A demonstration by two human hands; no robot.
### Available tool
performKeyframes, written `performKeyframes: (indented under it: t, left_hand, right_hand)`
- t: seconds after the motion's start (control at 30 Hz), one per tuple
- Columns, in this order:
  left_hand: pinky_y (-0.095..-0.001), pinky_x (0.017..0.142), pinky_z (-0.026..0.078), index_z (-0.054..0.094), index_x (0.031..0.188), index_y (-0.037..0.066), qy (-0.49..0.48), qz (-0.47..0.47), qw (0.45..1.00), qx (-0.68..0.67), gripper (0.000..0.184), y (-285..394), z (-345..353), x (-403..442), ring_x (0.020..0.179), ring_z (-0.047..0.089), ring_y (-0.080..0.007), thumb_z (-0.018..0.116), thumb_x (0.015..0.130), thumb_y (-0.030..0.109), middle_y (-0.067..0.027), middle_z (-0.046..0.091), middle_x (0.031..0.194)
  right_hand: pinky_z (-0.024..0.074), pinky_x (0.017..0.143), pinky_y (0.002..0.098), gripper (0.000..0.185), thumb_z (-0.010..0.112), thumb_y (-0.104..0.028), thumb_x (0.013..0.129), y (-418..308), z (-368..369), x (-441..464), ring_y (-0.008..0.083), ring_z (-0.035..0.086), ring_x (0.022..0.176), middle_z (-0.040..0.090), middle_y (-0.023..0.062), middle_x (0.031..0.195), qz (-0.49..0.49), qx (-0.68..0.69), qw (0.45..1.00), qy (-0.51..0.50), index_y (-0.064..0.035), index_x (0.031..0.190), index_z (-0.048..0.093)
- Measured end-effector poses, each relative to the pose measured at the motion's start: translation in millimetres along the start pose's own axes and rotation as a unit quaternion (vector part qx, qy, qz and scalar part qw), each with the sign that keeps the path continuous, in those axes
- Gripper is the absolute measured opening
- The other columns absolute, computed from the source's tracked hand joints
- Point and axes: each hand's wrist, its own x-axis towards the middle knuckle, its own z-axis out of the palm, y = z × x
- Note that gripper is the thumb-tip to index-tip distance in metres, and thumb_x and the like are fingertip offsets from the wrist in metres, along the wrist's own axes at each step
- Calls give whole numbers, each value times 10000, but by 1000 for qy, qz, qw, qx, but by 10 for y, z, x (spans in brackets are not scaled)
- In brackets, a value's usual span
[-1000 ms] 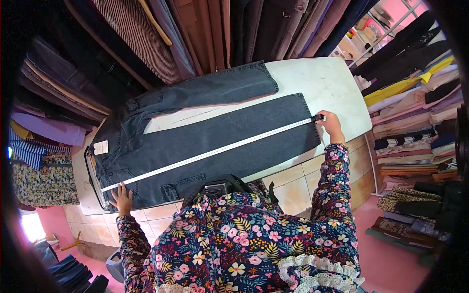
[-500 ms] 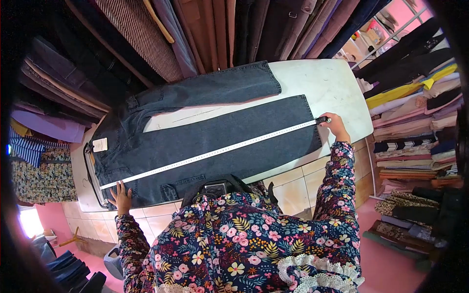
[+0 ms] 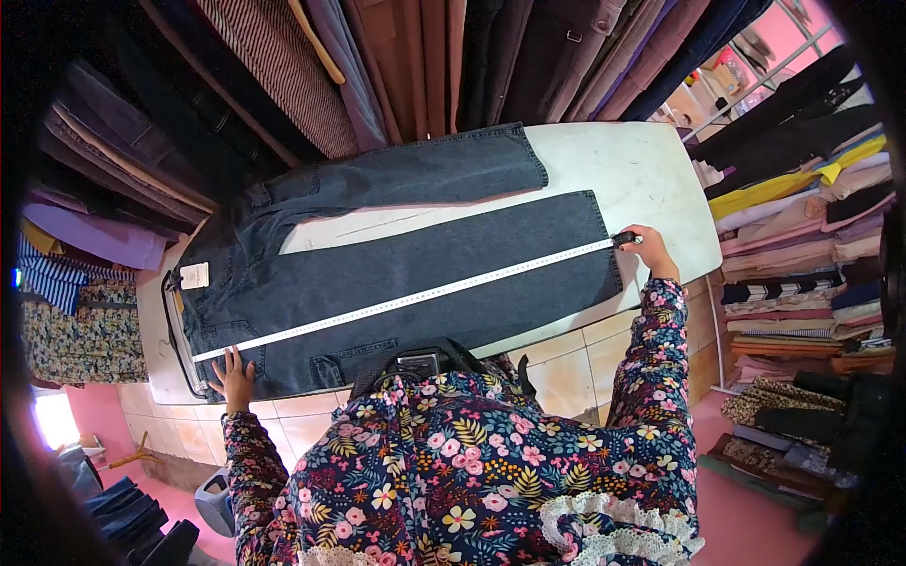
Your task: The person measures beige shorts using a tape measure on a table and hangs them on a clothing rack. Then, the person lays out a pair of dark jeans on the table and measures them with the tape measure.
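A pair of dark grey denim trousers [image 3: 472, 255] lies flat on the white table [image 3: 651, 170], both legs stretched to the right. Along the nearer leg, from waistband to hem, runs the white band of a tape measure [image 3: 406, 301]. My left hand [image 3: 235, 380] rests with fingers spread on the waist end, touching the band's left end. Just past the hem, my right hand [image 3: 649, 251] is closed around the dark case of the tape measure. A white tag [image 3: 194, 275] lies near the waistband, and a hanger [image 3: 174, 325] shows beside it.
Hanging clothes [image 3: 415, 66] crowd the table's far edge. Folded garments [image 3: 783, 292] are stacked on shelves at the right. A floral garment [image 3: 80, 330] hangs at the left. Tiled floor [image 3: 557, 368] shows along the near edge, and a grey plastic object [image 3: 215, 502] stands at lower left.
The view has shifted slightly. Both hands and the stretched tape measure stay in nearly the same place on the trousers; the right fingers have shifted a little around the case.
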Motion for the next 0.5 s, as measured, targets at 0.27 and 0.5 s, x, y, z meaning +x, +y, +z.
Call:
performKeyframes:
  t: [0.27, 0.5]
  left_hand:
    - [-717, 1034, 87, 171, 1500, 256, 5, -16, 1000, -1, 652, 23, 54, -5, 1426, 66, -382, 435, 947, 480, -16, 151, 1563]
    - [-672, 1044, 173, 57, 1508, 275, 173, -142, 966, -129, 819, -19, 595, 25, 1414, 94, -415, 554, 894, 489, -242, 89, 1532]
  right_hand:
    - [474, 745, 294, 295, 718, 34, 663, 48, 0, 3, 147, 603, 784, 676, 61, 801, -9, 9, 1000, 3, -23, 949, 675]
    - [477, 719, 301, 294, 728, 13, 671, -40, 15, -37, 163, 604, 771, 675, 65, 817, -21, -21, 1000, 6, -43, 954, 672]
